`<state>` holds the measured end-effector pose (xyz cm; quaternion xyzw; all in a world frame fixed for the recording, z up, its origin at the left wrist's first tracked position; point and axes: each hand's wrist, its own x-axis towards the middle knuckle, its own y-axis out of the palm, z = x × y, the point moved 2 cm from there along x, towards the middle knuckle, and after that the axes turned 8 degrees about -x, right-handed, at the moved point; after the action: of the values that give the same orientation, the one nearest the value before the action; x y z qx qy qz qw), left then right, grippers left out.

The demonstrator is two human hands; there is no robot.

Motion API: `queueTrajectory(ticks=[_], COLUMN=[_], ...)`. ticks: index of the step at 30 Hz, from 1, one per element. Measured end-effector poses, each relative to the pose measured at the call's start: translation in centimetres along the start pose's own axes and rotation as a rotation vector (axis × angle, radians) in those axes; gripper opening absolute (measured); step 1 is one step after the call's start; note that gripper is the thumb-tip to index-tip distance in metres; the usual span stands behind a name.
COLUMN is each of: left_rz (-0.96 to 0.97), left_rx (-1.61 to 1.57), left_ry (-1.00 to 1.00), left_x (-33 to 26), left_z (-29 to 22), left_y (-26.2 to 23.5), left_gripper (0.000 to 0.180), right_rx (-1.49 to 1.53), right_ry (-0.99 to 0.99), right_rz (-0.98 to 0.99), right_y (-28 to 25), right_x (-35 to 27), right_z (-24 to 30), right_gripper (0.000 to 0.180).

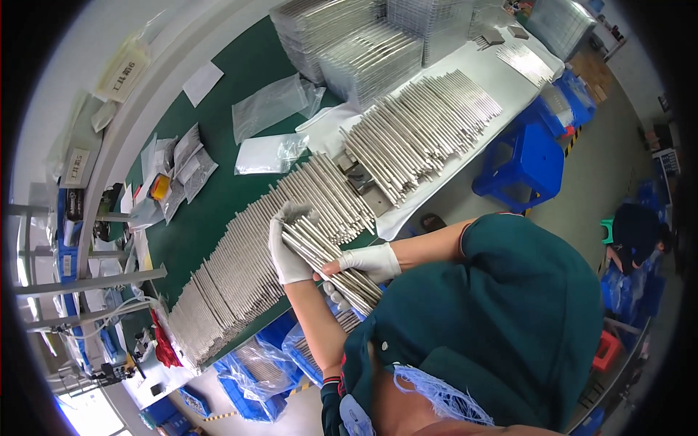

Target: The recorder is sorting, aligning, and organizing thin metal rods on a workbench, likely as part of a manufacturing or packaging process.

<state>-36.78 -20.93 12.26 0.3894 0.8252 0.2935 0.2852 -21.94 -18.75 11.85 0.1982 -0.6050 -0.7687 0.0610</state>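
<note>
a bundle of metal rods (331,263) is held in both gloved hands above the green bench (233,189).
left hand (286,251) is curled around the upper end, right hand (366,261) is clamped on the side, keeping the rods aligned over the laid-out rod row (240,269).

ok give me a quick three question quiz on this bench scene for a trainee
1. True or false: both hands wear white gloves.
2. What do the left hand and right hand hold together?
A. a clear plastic bag
B. a bundle of thin silver metal rods
C. a blue plastic crate
3. What colour is the mat under the long row of laid-out metal rods?

Key: 1 true. 2 B. 3 dark green.
</note>
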Motion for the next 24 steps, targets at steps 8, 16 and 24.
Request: queueTrajectory(ticks=[8, 16, 24], left_rz=[-0.375, -0.260, -0.787], left_rx=[0.007, -0.581, 0.447], left_ry=[0.228, 0.291, 0.107], left_x=[1.3, 6.2, 3.5], left_z=[5.7, 10.3, 20.6], left_y=[9.8, 15.6, 10.9], left_gripper=[0.023, 0.036, 0.050], right_rx=[-0.141, -1.705, -2.846], right_ry=[0.149, -0.169, -0.256], right_rz=[-0.007, -0.182, 0.526], right_y=[-2.0, -9.2, -13.6], right_x=[-10.7, -16.8, -11.9], right_z=[4.7, 19.6, 31.6], right_gripper=[0.032, 0.043, 0.017])
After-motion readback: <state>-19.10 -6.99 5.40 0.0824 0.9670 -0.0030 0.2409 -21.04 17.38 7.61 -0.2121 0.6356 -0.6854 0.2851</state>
